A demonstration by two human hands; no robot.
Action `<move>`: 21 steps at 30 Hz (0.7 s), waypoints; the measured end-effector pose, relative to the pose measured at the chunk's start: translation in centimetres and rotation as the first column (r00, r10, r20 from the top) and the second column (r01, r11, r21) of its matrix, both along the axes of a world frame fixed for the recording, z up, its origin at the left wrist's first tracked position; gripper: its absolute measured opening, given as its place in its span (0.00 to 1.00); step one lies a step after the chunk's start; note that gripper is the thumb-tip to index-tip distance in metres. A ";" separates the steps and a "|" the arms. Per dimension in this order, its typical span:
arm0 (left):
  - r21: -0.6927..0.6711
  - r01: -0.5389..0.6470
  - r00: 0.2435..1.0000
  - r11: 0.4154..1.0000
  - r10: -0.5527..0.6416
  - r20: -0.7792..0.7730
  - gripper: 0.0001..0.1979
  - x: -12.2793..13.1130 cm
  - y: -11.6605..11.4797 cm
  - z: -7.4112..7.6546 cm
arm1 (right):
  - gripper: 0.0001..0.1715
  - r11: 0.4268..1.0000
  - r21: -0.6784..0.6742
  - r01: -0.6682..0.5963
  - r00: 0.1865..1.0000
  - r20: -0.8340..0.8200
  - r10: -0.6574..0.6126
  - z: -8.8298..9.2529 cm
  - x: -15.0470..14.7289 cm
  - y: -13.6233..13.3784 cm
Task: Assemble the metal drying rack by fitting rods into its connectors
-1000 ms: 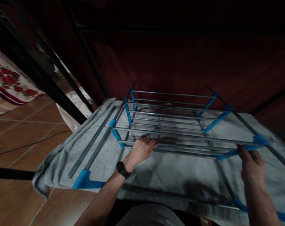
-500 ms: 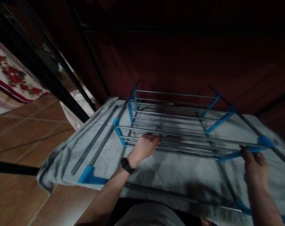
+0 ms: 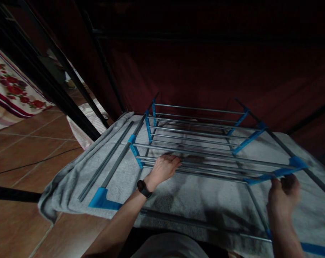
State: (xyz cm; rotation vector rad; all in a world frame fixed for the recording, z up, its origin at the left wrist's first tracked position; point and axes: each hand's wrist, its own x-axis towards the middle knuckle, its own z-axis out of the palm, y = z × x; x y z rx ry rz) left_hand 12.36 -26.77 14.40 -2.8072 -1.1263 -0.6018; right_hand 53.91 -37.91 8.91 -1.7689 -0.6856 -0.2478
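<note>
A half-built rack of grey metal tubes with blue plastic brackets lies on a grey blanket [image 3: 210, 200]. My left hand [image 3: 165, 168], with a dark watch on the wrist, curls around a metal rod [image 3: 221, 165] in the nearer group of crossbars. On the right, my right hand [image 3: 283, 193] has thumb and fingers pressed at the lower edge of a blue bracket [image 3: 272, 175], where the rods end. Its fingertips are partly in shadow. A blue corner piece [image 3: 102, 200] sits at the near left of the frame.
Two loose grey tubes [image 3: 106, 161] lie side by side on the blanket's left. Black metal posts [image 3: 57, 82] stand at left, with a dark red cloth [image 3: 205, 71] behind the rack. Tiled floor [image 3: 17, 215] and a thin cable [image 3: 36, 162] show at left.
My right hand has moved slightly left and down along the bracket. My left hand keeps its place on the rod; the view has shifted a little.
</note>
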 end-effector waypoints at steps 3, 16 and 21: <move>0.006 0.012 1.000 1.000 -0.012 0.004 0.13 0.0 0.0 0.3 | 0.31 0.997 0.020 -0.071 0.975 0.214 0.065 0.2 -5.2 -1.0; -0.060 -0.054 0.997 0.997 0.057 0.045 0.06 0.1 0.2 -0.1 | 0.17 0.548 -0.710 -0.443 0.220 0.506 0.834 4.0 -24.8 7.5; -0.006 -0.046 0.998 0.999 0.046 0.044 0.09 -0.4 -1.8 2.2 | 0.18 0.539 -0.739 -0.404 0.200 0.504 0.840 4.1 -25.0 8.0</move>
